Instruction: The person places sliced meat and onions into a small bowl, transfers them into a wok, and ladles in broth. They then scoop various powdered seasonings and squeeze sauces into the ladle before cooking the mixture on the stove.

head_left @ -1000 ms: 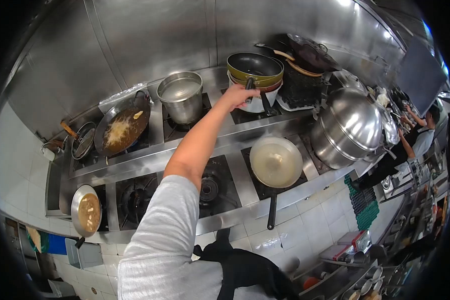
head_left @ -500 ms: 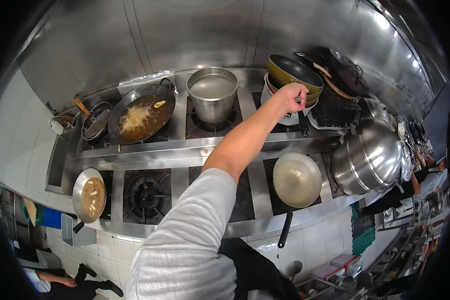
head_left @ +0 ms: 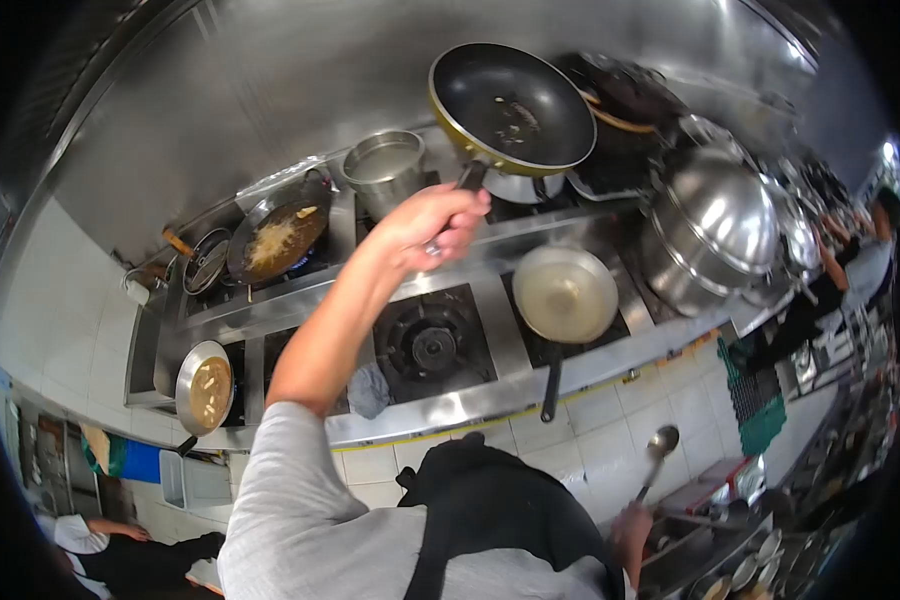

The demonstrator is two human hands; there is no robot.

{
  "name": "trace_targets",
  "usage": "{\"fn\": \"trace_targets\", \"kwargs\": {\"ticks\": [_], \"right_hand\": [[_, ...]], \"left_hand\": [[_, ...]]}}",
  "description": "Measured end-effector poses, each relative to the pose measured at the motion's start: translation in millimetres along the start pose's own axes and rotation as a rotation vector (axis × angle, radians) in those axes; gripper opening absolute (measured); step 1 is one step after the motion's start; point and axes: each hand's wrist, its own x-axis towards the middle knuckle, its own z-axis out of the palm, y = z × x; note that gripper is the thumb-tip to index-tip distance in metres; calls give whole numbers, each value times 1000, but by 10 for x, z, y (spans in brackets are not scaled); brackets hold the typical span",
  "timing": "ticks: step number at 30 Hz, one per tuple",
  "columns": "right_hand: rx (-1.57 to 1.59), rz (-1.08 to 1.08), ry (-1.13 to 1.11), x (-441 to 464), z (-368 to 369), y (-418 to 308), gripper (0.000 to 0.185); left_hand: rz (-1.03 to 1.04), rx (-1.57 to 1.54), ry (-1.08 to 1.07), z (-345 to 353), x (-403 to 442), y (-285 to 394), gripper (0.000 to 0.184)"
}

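Observation:
My left hand (head_left: 438, 225) is closed round the black handle of a deep frying pan (head_left: 510, 105), yellow-green outside and dark inside. The pan is raised over the back burners, tilted so its inside shows, with a few small pale bits in it. At the lower right, my right hand (head_left: 632, 530) grips a long-handled ladle (head_left: 662, 442) held low beside my body; the fingers are partly blurred. In front of me a light pan (head_left: 566, 300) of cloudy liquid stands on a front burner, its handle pointing towards me.
At the back left, a dark wok (head_left: 280, 240) holds bubbling oil. A steel pot (head_left: 382, 170) stands beside it. A small pan (head_left: 208, 390) with brown sauce sits front left. A grey cloth (head_left: 369, 391) lies near a burner (head_left: 433, 347). A steamer (head_left: 715, 230) stands right. Other people are at both sides.
My left hand has lifted the yellow-green frying pan off the stack at the back right and brought it left. My view has shifted; my right hand now shows with the ladle.

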Motion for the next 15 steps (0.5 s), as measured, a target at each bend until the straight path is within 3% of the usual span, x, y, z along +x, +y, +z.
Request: {"fn": "trace_targets", "kwargs": {"ticks": [2,4,9,15], "right_hand": [[94,-139,28,-74,70,-45,19],[143,-43,11,-1,81,-145,18],[289,-174,25,-445,265,-368,14],[270,-508,87,-1421,336,-476,14]], "left_hand": [[-30,81,-15,274,-333,-221,17],[-110,35,-53,480,-553,-505,17],[-319,-127,-230,863,-769,-1448,20],[-450,184,-230,1404,-686,-2287,22]]}}
